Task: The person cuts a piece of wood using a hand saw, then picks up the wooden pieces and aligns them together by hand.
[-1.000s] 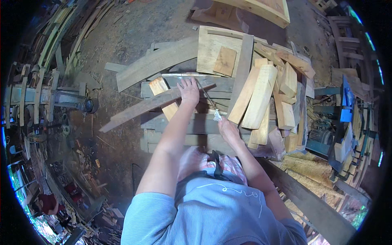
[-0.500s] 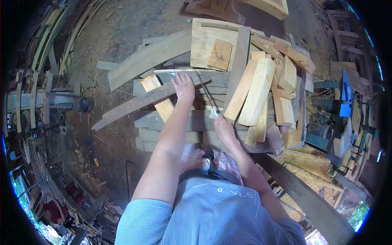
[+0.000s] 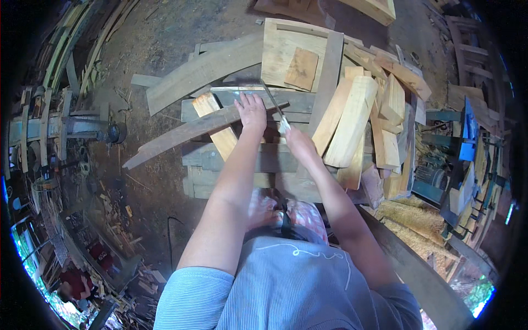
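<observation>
My left hand lies flat with its fingers spread on a dark narrow plank, which slants from lower left to upper right. The plank rests across a pale wooden block on the bench boards. My right hand is closed round the whitish grip of a handsaw. The thin saw blade, seen nearly edge-on, points away from me and crosses the plank close to its right end. The contact between teeth and wood is too small to make out.
Several pale timber pieces are piled just right of my right hand. Beyond the plank stand a wooden panel and a long grey board. A wide board slants away at lower right, beside sawdust.
My right hand has pushed forward and slightly left with the handsaw. My left hand stays on the plank. The whole view has shifted a little.
</observation>
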Available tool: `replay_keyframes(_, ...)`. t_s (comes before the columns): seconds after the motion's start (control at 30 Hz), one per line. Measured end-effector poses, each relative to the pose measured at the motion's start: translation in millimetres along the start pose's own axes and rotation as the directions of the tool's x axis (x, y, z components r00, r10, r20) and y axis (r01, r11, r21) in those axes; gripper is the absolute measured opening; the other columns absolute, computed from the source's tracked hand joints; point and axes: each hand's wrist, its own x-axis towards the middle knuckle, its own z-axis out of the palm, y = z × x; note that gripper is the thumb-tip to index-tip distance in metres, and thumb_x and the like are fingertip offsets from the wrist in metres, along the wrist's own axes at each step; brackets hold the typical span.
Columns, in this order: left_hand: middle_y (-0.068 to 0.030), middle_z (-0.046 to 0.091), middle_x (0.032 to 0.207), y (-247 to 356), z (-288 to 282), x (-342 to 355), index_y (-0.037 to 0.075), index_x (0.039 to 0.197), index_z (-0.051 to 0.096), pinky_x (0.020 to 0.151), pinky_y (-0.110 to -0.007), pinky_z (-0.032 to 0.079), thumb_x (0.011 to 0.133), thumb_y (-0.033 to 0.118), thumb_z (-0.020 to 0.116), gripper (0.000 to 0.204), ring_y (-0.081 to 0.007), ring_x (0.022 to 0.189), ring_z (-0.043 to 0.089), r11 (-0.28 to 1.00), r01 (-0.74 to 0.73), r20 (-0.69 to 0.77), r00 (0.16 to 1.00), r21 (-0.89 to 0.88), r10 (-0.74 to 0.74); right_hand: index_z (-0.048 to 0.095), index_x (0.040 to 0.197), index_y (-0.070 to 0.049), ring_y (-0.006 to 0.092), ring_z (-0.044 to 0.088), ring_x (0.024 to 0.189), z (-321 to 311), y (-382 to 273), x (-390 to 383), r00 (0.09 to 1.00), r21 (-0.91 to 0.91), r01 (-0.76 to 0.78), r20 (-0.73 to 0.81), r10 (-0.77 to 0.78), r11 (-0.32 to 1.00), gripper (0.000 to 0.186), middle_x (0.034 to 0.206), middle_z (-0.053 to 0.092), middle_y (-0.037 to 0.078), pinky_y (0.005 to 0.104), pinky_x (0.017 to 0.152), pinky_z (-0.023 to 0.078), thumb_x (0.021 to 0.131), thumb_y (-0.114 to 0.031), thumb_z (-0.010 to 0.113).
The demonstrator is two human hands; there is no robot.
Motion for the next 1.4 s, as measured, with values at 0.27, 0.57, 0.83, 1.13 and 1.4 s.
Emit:
replay_keyframes(0.27, -0.0191, 0.045, 0.126, -25.2, 8.3, 0.7, 0.0, 0.124, 0.042, 0.104, -0.056, 0.024, 0.086, 0.015, 0.046, 0.04, -0.0357, 0.13, 0.03, 0.999, 0.049, -0.096, 0.994, -0.01, -0.05, 0.055, 0.102, -0.004, 0.0443, 0.058, 0.084, 20.2, 1.0, -37.8, 0.999, -0.021, 0.039, 0.006, -0.039, 0.999, 0.032, 0.087, 0.061, 0.025, 0.0532, 0.072, 0.044, 0.094, -0.029, 0.036)
replay_keyframes(0.57, -0.0195, 0.044, 0.128, -11.3, 9.5, 2.1, 0.0, 0.128, 0.04, 0.104, -0.055, 0.024, 0.086, 0.015, 0.046, 0.045, -0.0366, 0.129, 0.031, 0.999, 0.007, -0.069, 0.998, -0.037, -0.01, 0.053, 0.106, -0.004, 0.0427, 0.06, 0.084, 15.4, 1.3, -27.0, 0.998, -0.026, -0.035, 0.058, 0.037, 0.999, 0.029, 0.086, 0.061, 0.027, 0.0531, 0.074, 0.045, 0.092, -0.027, 0.04)
replay_keyframes(0.83, -0.021, 0.042, 0.13, -10.7, 6.0, 12.0, -0.001, 0.129, 0.039, 0.104, -0.056, 0.025, 0.087, 0.016, 0.045, 0.046, -0.0372, 0.129, 0.031, 0.998, 0.067, -0.073, 0.995, -0.008, -0.068, 0.053, 0.107, -0.004, 0.0437, 0.059, 0.081, 6.8, 1.0, -24.0, 0.999, -0.055, -0.006, -0.05, 0.003, 0.998, 0.028, 0.084, 0.061, 0.027, 0.0536, 0.074, 0.045, 0.091, -0.024, 0.041)
replay_keyframes(1.13, -0.0183, 0.047, 0.124, 2.2, 10.5, 8.0, 0.001, 0.124, 0.041, 0.103, -0.055, 0.027, 0.087, 0.015, 0.046, 0.04, -0.0355, 0.129, 0.032, 0.999, -0.042, -0.109, 0.993, 0.03, 0.045, 0.052, 0.108, -0.004, 0.0424, 0.058, 0.09, 0.9, -8.2, 22.2, 1.0, -0.004, -0.02, -0.003, 0.02, 1.0, 0.031, 0.093, 0.061, 0.025, 0.0512, 0.077, 0.045, 0.092, -0.027, 0.037)
replay_keyframes(1.4, -0.0177, 0.045, 0.128, -3.4, 1.1, 3.3, 0.002, 0.126, 0.041, 0.104, -0.054, 0.026, 0.087, 0.015, 0.046, 0.041, -0.0349, 0.129, 0.033, 0.999, -0.023, -0.117, 0.993, 0.04, 0.028, 0.051, 0.115, -0.006, 0.0426, 0.059, 0.083, -0.1, -2.0, -1.3, 1.0, -0.044, 0.022, 0.019, -0.021, 0.999, 0.032, 0.088, 0.062, 0.025, 0.052, 0.075, 0.045, 0.092, -0.026, 0.039)
